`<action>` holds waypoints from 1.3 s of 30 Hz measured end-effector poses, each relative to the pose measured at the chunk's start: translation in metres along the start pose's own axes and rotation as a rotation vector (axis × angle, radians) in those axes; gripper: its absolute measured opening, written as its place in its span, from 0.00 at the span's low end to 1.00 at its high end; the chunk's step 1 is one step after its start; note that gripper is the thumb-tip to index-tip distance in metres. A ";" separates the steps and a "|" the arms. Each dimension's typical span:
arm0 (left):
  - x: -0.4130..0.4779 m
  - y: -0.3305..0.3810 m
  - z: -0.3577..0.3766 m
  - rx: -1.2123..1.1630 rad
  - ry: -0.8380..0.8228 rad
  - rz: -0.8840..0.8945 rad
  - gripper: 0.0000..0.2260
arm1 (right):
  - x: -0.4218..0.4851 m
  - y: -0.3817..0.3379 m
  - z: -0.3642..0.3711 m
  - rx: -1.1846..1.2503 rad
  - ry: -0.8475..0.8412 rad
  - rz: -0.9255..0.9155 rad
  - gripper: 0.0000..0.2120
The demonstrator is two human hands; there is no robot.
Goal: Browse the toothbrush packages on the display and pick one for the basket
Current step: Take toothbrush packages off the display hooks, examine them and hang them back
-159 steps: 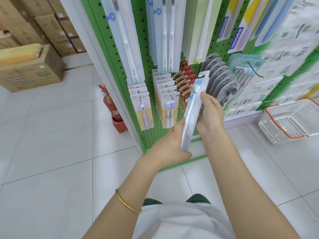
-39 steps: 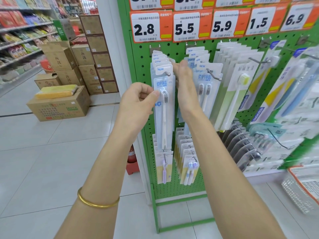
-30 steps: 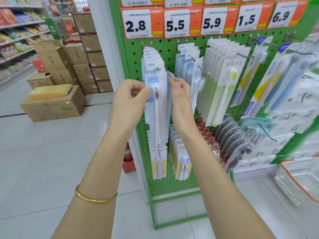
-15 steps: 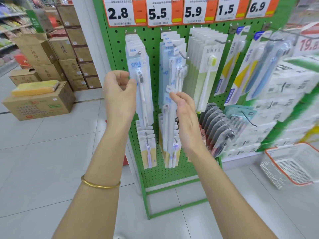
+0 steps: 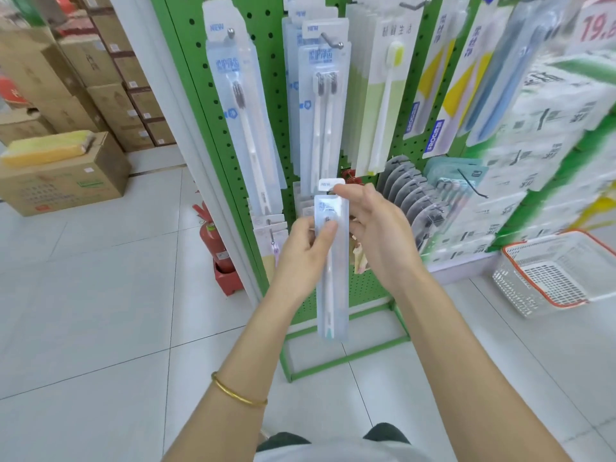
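I hold a clear toothbrush package [image 5: 331, 281] upright in front of the green pegboard display [image 5: 266, 78]. My left hand [image 5: 305, 258] grips its left edge, thumb across the front. My right hand [image 5: 376, 228] pinches the package's white top tab. More toothbrush packages hang on hooks: a single-brush pack [image 5: 245, 115] at the left, a twin pack [image 5: 325, 108] in the middle, a yellow-bristled pack [image 5: 383, 95] to the right. A white basket [image 5: 560, 271] with an orange rim sits on the floor at the right.
A red fire extinguisher [image 5: 213, 241] stands at the display's left foot. Cardboard boxes [image 5: 66, 175] are stacked on the tiled floor at the left. Grey packs [image 5: 410, 191] and paper goods [image 5: 540, 161] hang right of the toothbrushes. The display's green base frame [image 5: 346, 355] juts forward.
My left hand let go of the hanging single-brush pack and came down onto the package my right hand took off the hook. The view tilted downward.
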State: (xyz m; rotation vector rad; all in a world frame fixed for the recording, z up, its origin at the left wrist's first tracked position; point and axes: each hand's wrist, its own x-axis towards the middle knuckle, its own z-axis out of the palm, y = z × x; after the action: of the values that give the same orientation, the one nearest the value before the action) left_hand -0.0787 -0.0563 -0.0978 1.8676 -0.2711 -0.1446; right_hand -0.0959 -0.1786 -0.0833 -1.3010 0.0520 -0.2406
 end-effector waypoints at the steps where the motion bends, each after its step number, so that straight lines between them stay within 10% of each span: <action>1: -0.001 0.000 0.002 0.015 -0.005 0.000 0.11 | -0.001 0.002 -0.001 -0.012 0.004 0.020 0.19; 15: 0.002 -0.013 0.013 -0.186 0.157 -0.115 0.10 | -0.019 0.039 -0.005 -0.287 0.122 0.120 0.10; 31: -0.022 -0.025 0.024 0.231 -0.463 -0.027 0.28 | 0.003 0.035 -0.021 0.009 0.504 0.176 0.08; 39: -0.023 -0.027 0.026 0.498 -0.442 0.023 0.44 | 0.012 0.039 -0.024 0.174 0.681 0.156 0.09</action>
State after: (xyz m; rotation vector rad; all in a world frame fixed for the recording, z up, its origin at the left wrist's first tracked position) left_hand -0.1038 -0.0666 -0.1326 2.3112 -0.6811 -0.5156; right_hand -0.0829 -0.1944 -0.1256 -0.9885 0.6926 -0.5333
